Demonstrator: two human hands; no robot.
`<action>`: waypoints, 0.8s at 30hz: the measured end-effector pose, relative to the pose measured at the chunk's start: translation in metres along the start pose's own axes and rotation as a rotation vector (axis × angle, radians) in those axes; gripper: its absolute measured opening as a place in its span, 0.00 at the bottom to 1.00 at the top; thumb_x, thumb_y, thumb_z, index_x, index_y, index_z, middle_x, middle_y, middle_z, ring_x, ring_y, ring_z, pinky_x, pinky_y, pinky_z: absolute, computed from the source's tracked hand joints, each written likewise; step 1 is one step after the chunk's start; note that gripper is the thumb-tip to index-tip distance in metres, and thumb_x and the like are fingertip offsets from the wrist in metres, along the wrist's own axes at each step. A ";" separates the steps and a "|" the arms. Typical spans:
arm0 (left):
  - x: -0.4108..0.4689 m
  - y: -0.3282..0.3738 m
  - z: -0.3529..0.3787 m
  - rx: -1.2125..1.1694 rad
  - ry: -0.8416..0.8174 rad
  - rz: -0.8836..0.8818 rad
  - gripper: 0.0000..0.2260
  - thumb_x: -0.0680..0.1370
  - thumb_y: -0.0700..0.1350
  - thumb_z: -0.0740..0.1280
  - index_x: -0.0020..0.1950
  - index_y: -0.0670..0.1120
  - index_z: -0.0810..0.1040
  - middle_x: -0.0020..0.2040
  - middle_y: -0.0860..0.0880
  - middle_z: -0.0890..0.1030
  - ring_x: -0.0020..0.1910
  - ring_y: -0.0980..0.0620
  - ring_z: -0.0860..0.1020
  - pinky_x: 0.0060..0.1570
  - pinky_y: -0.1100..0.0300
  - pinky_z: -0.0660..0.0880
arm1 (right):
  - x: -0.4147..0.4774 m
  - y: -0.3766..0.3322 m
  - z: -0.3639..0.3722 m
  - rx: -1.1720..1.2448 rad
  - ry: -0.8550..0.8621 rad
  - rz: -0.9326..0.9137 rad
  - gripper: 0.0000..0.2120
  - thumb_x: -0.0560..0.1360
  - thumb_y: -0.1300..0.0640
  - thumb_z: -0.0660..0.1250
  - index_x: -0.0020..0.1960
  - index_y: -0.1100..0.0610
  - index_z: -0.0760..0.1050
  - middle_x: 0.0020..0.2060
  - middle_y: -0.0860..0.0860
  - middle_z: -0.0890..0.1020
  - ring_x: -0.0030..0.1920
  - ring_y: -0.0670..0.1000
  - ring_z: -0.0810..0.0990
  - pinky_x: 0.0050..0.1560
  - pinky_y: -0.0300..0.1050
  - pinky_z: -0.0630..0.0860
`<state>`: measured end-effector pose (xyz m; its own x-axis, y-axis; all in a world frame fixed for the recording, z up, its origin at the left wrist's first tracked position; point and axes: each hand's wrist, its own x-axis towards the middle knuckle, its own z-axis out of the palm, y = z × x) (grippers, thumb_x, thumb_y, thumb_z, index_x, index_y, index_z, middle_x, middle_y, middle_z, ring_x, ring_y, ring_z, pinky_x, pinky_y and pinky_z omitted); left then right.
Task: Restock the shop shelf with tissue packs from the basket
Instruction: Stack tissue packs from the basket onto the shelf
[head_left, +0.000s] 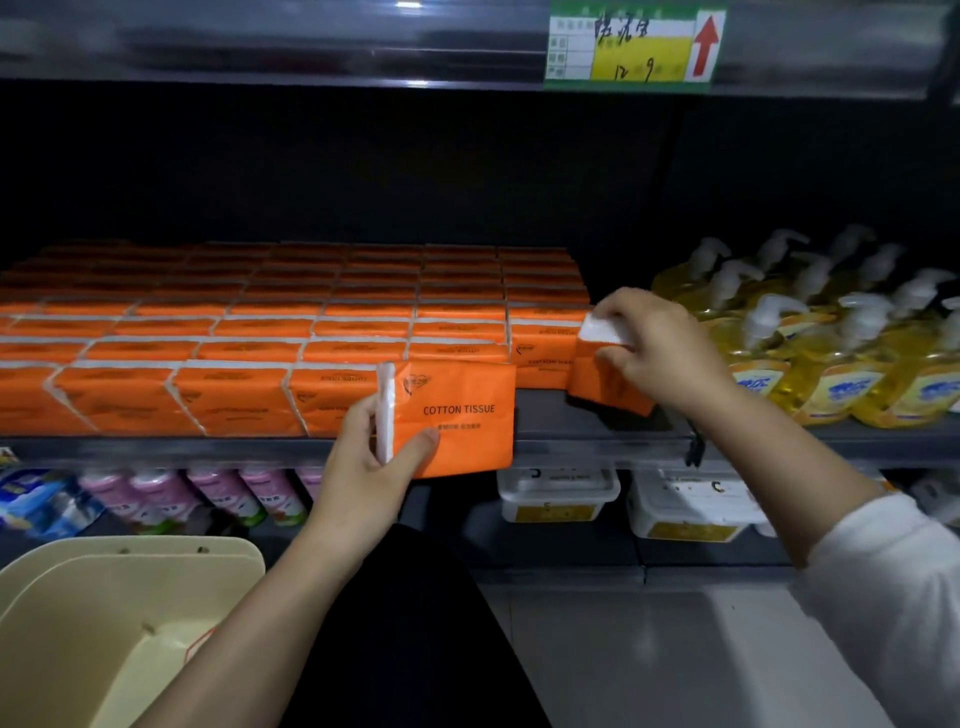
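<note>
Rows of orange tissue packs (270, 332) fill the dark shelf (597, 441) from the left to past the middle. My left hand (363, 462) grips an orange pack (462, 415) labelled COTTON TISSUE by its left end, in front of the shelf edge. My right hand (654, 348) holds another orange pack (602, 374), tilted, at the right end of the rows, its lower edge on the shelf. The cream basket (104, 623) sits at the lower left; a sliver of orange shows inside it.
Yellow pump bottles (831, 343) crowd the shelf just right of my right hand. Below are pink bottles (208, 493) and white lidded tubs (561, 493). A price tag with a red arrow (634, 47) hangs on the shelf above.
</note>
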<state>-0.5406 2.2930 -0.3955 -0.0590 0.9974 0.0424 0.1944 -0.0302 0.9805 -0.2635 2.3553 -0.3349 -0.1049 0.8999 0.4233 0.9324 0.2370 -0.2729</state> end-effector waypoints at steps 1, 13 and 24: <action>0.000 0.000 -0.001 0.001 -0.002 0.007 0.19 0.68 0.53 0.71 0.58 0.57 0.72 0.58 0.51 0.78 0.57 0.53 0.77 0.59 0.54 0.73 | 0.007 -0.007 0.000 -0.115 -0.044 -0.083 0.17 0.69 0.60 0.70 0.57 0.54 0.74 0.55 0.52 0.79 0.57 0.55 0.76 0.56 0.48 0.71; 0.001 0.005 -0.018 0.027 0.071 0.038 0.16 0.74 0.45 0.71 0.58 0.53 0.72 0.55 0.52 0.78 0.55 0.54 0.77 0.59 0.56 0.72 | 0.014 -0.016 0.044 -0.113 -0.060 -0.072 0.39 0.64 0.59 0.76 0.72 0.54 0.64 0.66 0.54 0.68 0.67 0.57 0.64 0.66 0.52 0.63; 0.002 0.007 -0.015 0.014 0.055 0.010 0.29 0.62 0.60 0.69 0.61 0.53 0.71 0.58 0.51 0.78 0.57 0.54 0.77 0.61 0.51 0.72 | 0.009 -0.010 0.055 0.280 0.071 0.306 0.29 0.66 0.62 0.75 0.64 0.56 0.69 0.61 0.54 0.74 0.61 0.54 0.73 0.59 0.45 0.71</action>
<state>-0.5542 2.2940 -0.3861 -0.1105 0.9919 0.0627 0.2088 -0.0385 0.9772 -0.2926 2.3809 -0.3763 0.1952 0.9191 0.3423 0.7858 0.0623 -0.6154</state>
